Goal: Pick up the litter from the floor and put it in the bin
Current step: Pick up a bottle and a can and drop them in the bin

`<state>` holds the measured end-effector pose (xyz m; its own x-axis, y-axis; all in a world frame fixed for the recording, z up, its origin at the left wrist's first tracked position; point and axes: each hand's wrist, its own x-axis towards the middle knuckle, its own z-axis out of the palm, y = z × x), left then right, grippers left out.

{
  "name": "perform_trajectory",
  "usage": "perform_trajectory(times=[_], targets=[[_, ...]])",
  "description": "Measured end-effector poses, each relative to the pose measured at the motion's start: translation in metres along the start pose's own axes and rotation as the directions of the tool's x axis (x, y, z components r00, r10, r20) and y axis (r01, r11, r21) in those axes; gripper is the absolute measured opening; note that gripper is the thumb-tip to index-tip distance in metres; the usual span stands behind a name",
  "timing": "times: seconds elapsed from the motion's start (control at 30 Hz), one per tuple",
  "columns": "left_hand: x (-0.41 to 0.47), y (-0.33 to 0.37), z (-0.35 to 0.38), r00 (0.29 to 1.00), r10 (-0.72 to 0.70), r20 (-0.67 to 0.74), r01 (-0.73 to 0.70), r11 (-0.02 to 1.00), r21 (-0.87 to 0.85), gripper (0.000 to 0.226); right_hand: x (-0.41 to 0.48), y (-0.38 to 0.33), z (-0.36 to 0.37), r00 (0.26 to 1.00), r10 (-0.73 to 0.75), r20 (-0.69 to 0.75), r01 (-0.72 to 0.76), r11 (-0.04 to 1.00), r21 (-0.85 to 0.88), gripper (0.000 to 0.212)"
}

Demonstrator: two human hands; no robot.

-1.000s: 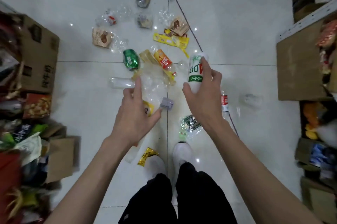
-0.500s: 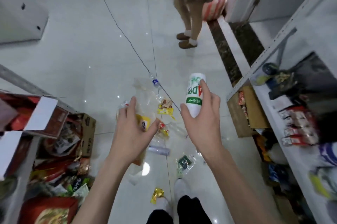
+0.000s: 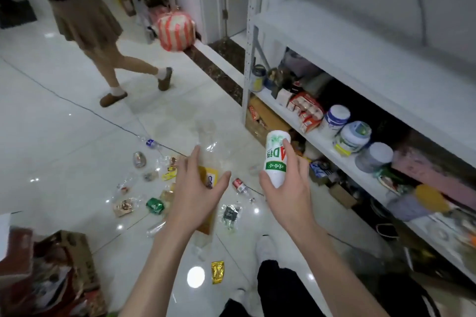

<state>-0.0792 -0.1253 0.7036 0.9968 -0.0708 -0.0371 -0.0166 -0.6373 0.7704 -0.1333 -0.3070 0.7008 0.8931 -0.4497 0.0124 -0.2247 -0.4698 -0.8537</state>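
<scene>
Right hand [image 3: 286, 203] curled round white plastic bottle with green-and-red label [image 3: 277, 159], bottle held vertical above white tiled floor [image 3: 64, 136]. Left hand [image 3: 195, 195], just left of bottle, thumb spread, fingers clutching crumpled clear plastic bag with yellow packet [image 3: 210, 175].

Litter on floor, below and left of bottle:
- small red-labelled clear bottle [image 3: 239, 185]
- clear packet with dark label [image 3: 230, 215]
- crushed green can [image 3: 155, 205]
- gold foil wrapper [image 3: 218, 268]
- blue-labelled clear bottle [image 3: 150, 143], farther left

Right of bottle: grey metal shelf [image 3: 322, 41] with jars and boxes. Far upper left of bottle: person in brown skirt [image 3: 85, 15], mid-stride.
</scene>
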Motion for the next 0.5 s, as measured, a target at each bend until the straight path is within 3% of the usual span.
perform_trajectory(times=[0.17,0.33,0.5], targets=[[-0.039,0.061,0.061,0.959,0.172,0.224,-0.174,0.985,-0.011,0.088,-0.052,0.044,-0.087,0.956,0.114,-0.271,-0.127,0.991,-0.034,0.080],[-0.091,0.125,0.137,0.854,0.343,0.392,-0.346,0.936,-0.065,0.087,-0.109,0.094,-0.177,0.853,0.213,-0.477,-0.251,0.968,-0.016,0.080],[-0.170,0.183,0.234,0.726,0.418,0.546,-0.433,0.895,-0.109,0.084,-0.178,0.165,-0.264,0.723,0.389,-0.571,-0.423,0.903,0.080,0.082]])
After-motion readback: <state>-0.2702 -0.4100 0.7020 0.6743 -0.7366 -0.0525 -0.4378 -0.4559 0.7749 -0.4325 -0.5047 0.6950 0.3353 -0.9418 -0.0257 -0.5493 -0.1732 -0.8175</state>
